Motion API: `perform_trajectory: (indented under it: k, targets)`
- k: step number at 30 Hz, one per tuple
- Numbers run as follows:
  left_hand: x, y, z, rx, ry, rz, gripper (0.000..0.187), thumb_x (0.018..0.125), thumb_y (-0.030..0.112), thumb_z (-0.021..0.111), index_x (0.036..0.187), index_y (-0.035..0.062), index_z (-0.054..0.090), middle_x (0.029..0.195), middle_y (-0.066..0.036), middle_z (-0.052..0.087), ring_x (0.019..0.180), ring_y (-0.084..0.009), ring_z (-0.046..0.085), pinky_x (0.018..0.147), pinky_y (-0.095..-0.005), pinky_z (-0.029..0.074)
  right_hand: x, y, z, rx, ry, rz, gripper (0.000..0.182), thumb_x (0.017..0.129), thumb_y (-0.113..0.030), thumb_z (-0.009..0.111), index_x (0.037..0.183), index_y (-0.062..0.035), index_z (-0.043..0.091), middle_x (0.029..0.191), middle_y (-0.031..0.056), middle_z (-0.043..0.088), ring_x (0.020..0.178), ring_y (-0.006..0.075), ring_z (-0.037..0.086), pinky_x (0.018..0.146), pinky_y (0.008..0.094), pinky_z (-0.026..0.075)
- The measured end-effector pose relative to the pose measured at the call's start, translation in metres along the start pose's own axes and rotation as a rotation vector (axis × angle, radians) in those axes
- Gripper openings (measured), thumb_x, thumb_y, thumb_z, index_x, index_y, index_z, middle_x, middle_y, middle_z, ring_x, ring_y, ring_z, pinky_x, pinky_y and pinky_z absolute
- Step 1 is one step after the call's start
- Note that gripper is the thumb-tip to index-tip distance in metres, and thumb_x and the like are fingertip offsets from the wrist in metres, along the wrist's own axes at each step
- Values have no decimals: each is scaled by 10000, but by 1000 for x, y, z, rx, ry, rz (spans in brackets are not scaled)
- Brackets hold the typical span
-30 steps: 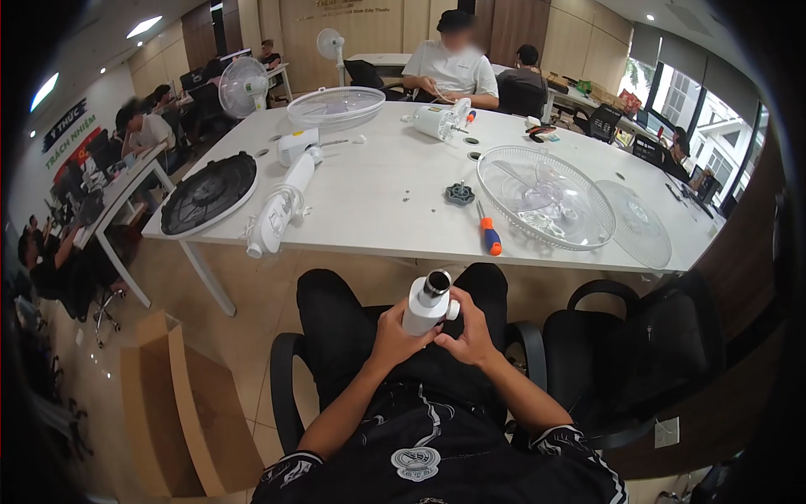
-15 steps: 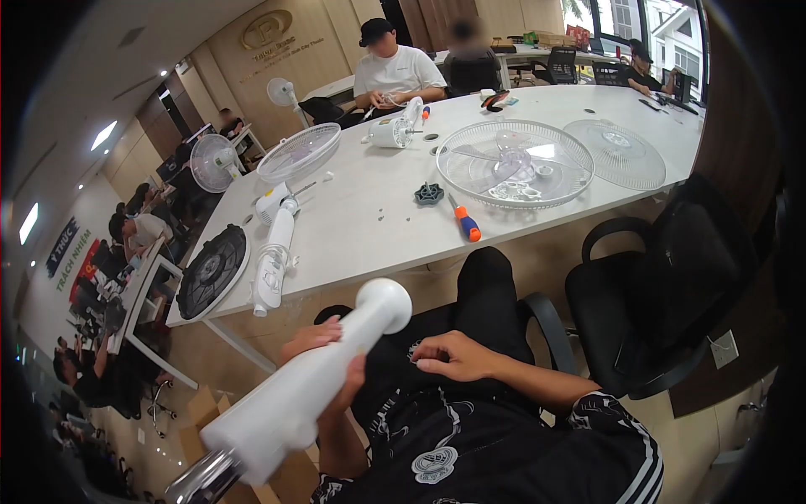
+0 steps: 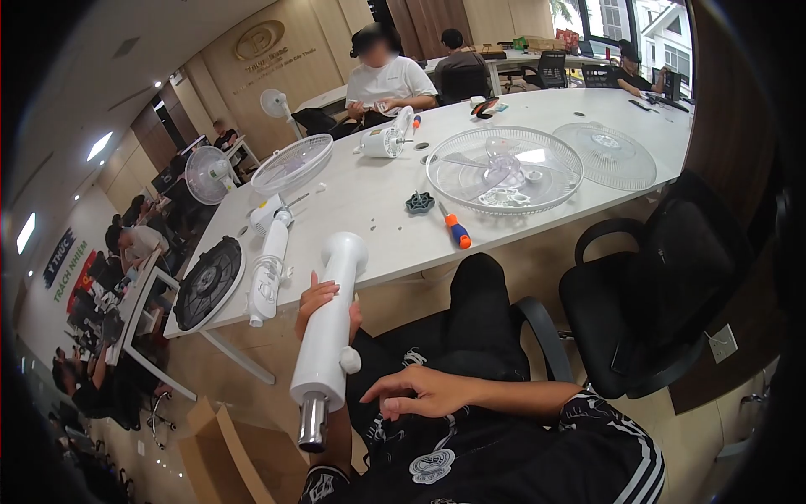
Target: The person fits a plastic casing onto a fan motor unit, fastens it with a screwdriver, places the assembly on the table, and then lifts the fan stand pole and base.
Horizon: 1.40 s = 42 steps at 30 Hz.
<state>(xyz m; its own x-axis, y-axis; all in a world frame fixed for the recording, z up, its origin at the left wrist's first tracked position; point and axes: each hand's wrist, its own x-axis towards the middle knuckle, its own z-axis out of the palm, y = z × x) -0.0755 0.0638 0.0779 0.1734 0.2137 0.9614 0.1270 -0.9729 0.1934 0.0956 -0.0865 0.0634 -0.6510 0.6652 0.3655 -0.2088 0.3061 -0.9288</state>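
Observation:
My left hand (image 3: pixel 317 301) is wrapped round a white fan stand pole (image 3: pixel 322 349), held tilted above my lap. Its flared end points up toward the table edge, and a short chrome tube (image 3: pixel 313 420) sticks out of the lower end. A white knob (image 3: pixel 350 359) sits on the pole's side near that end. Just right of the knob, my right hand (image 3: pixel 426 391) hovers with its fingers apart and nothing in them. Part of my left palm is hidden behind the pole.
On the white table (image 3: pixel 378 277) lie a clear fan guard with blades (image 3: pixel 504 168), a screwdriver (image 3: pixel 456 229), a dark knob (image 3: pixel 419 202), a motor unit (image 3: pixel 384 143) and a black round base (image 3: pixel 208 281). A cardboard box (image 3: pixel 227 458) stands below left. A person sits across.
The pole has swung more upright, its chrome end moving right and its flared end up and left. My right hand has moved slightly down and left, its fingers more stretched out.

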Motion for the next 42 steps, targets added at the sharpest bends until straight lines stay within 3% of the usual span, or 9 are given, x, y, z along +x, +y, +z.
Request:
perform_trajectory:
  k: [2, 8, 11, 14, 23, 25, 29, 36, 42]
  targets:
    - [-4, -11, 7, 16, 90, 51, 481, 692, -10, 809, 1076, 50, 527, 1006, -156, 671, 977, -301, 683, 1089, -655, 397, 3, -2, -1, 17, -28, -8, 428, 1063, -302, 492, 1292, 44, 593, 864, 75, 679, 771, 114, 669, 730, 272, 550]
    - [-26, -24, 7, 60, 125, 95, 500, 722, 9, 815, 1113, 63, 506, 1050, -168, 657, 1045, -319, 662, 1128, -660, 347, 9, 6, 9, 426, -19, 44, 494, 1086, -374, 433, 1285, 62, 555, 987, 118, 696, 886, 167, 700, 777, 301, 580]
    - [-40, -36, 6, 118, 121, 126, 517, 706, 27, 845, 1099, 55, 510, 1119, -202, 663, 1105, -358, 658, 1074, -630, 429, 15, 9, 15, 708, -6, 161, 539, 1073, -436, 449, 1235, 72, 530, 1043, 177, 684, 911, 235, 722, 804, 332, 605]
    - [-42, -37, 10, 116, 180, 76, 512, 689, 36, 870, 1078, 69, 539, 1102, -167, 696, 1097, -358, 672, 1086, -620, 425, 21, -5, 23, 717, 111, 434, 556, 1065, -456, 465, 1261, 63, 497, 1029, 171, 684, 871, 224, 725, 770, 302, 607]
    - [-67, -48, 19, 197, 164, -42, 506, 675, 28, 883, 1085, 57, 588, 1273, -197, 642, 1232, -388, 597, 1090, -533, 446, 38, 14, 32, 679, 362, 600, 461, 1043, -456, 525, 1189, -20, 499, 979, 109, 682, 802, 200, 709, 737, 321, 589]
    - [-69, -49, 15, 371, 92, -181, 679, 675, 47, 884, 1261, 30, 543, 1360, -221, 581, 1292, -378, 552, 1057, -468, 477, 42, 31, 27, 644, 374, 601, 454, 1042, -450, 531, 1180, -19, 505, 957, 100, 675, 781, 198, 704, 720, 323, 587]
    - [-78, -54, -2, 286, 159, -575, 688, 796, 111, 790, 1415, 20, 504, 1420, -208, 533, 1327, -389, 501, 1119, -451, 396, 61, 61, 5, 614, 396, 564, 384, 1044, -393, 542, 1091, -13, 572, 882, 88, 670, 744, 219, 705, 689, 345, 605]
    - [-128, -74, -32, 273, 176, -989, 601, 780, 23, 763, 1348, 59, 571, 1287, -175, 613, 1171, -326, 607, 914, -422, 529, 129, 119, -43, 429, 428, 576, 390, 1029, -411, 559, 1135, -35, 575, 874, 30, 628, 669, 110, 633, 623, 298, 571]
    - [-161, -90, -29, 227, 164, -996, 503, 786, -64, 725, 1264, 43, 612, 1205, -158, 662, 1069, -290, 666, 827, -374, 559, 171, 138, -68, 439, 385, 560, 406, 1025, -423, 564, 1160, -40, 576, 911, 38, 646, 765, 144, 663, 700, 329, 559]
